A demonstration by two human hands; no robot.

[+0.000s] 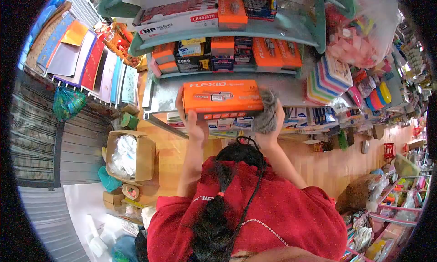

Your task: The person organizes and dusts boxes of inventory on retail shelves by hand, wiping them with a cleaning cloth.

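An orange box (221, 99) printed "FLEXIO" is held up level in front of the shelf. My left hand (195, 124) grips its left end, thumb on the near face. At the other end, a grey fuzzy cloth (267, 113) is bunched in my right hand (276, 123) and lies against the box's right side. Part of the right fingers is hidden behind the cloth. Just beyond stands a pale green tiered shelf (177, 42) with more orange boxes (268, 52) and dark boxes (194, 64) on it.
A stack of coloured plastic baskets (328, 78) and a bag of pink items (357, 39) stand right of the shelf. Notebooks on a rack (93, 64) are at left. An open carton (144, 155) sits on the wooden floor (170, 148). Stocked shelving (387, 212) is lower right.
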